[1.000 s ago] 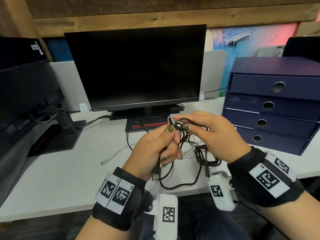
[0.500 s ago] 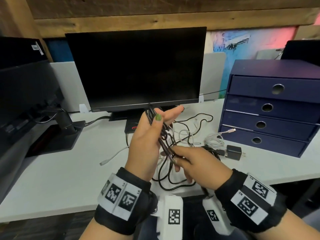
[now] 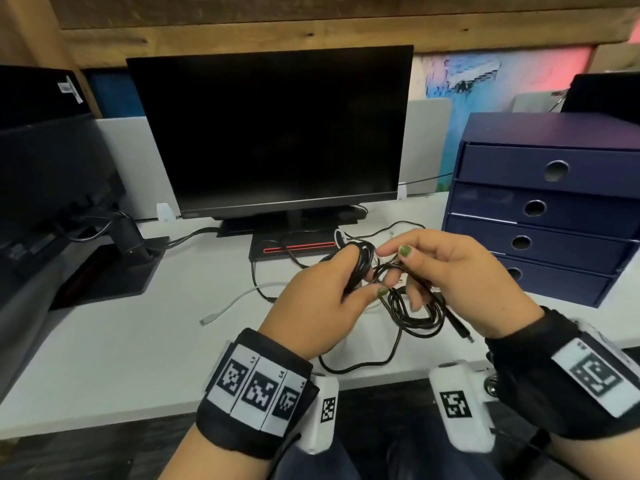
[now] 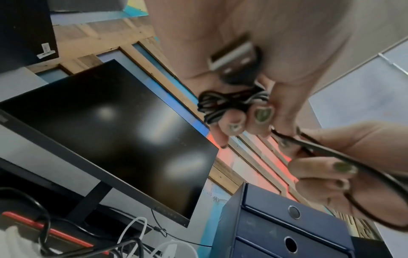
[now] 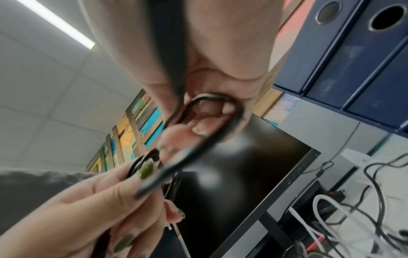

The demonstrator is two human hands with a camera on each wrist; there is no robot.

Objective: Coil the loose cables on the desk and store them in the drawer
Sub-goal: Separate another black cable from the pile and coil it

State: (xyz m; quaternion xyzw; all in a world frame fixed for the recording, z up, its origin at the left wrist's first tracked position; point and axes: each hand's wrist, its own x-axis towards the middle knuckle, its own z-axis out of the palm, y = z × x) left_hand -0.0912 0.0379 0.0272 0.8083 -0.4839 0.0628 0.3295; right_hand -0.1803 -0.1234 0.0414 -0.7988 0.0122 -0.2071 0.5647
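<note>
Two hands at work, raised just above the counter (image 3: 104,341). Left hand (image 3: 318,303) clamped round a bundle of loops of the thin black rubber-sheathed cable (image 3: 415,313), silver USB plug (image 4: 234,57) tucked against the palm. Right hand (image 3: 460,282) pinching the next stretch of that same cable between thumb and fingertips, close beside the left. Slack trailing down in a loose hanging coil, then off over the counter's front edge.

Beyond the hands: a loose white cable (image 3: 235,303) on the counter, more black and white leads tangled near the flat black monitor (image 3: 270,133). Dark blue four-drawer box (image 3: 543,209) to the right, all drawers closed.

Probably mid-wind, with storage not yet begun. Risks from here: loops springing free if the left thumb eases; hanging slack snagging the neighbouring leads and dragging them along; uneven loops making a bundle too bulky for a shallow drawer. No free hand for opening one, either.
</note>
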